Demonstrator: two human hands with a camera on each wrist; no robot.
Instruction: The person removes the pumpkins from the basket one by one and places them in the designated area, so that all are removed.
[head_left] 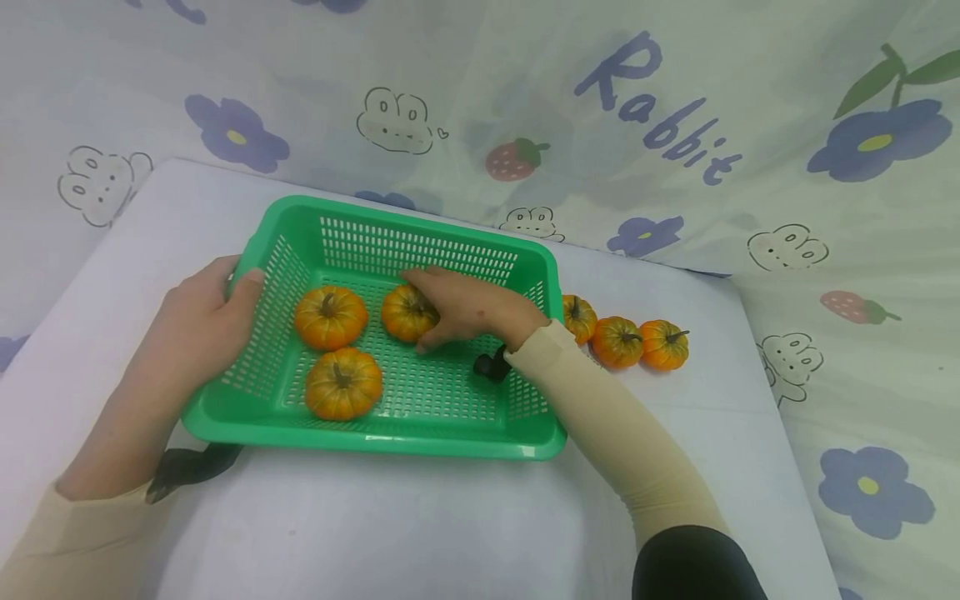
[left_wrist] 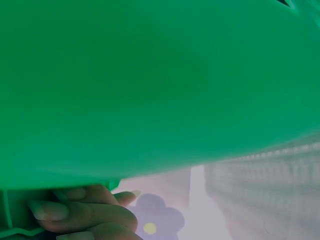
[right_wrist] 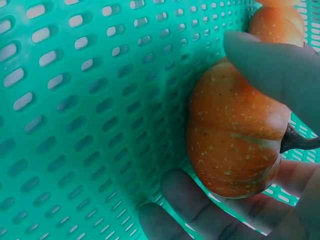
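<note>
A green plastic basket (head_left: pixel 375 446) with slotted walls stands on the white table. My left hand (head_left: pixel 198 321) grips its left rim, thumb on top; the left wrist view catches its fingers (left_wrist: pixel 90 215) curled beneath the rim. Inside the basket my right hand (head_left: pixel 472 307) holds a small orange pumpkin (head_left: pixel 403 312), thumb on one side and fingers round the other. The right wrist view shows that pumpkin's dark stem turned to the palm. Two more pumpkins lie in the basket's left part, a rear one (head_left: pixel 330 318) and a front one (head_left: pixel 343 385).
Outside the basket's right wall three pumpkins sit in a row: a partly hidden one (head_left: pixel 577 318), a middle one (head_left: pixel 617 342) and an outer one (head_left: pixel 664 345). A patterned cloth (head_left: pixel 465 75) hangs behind the table (head_left: pixel 375 533).
</note>
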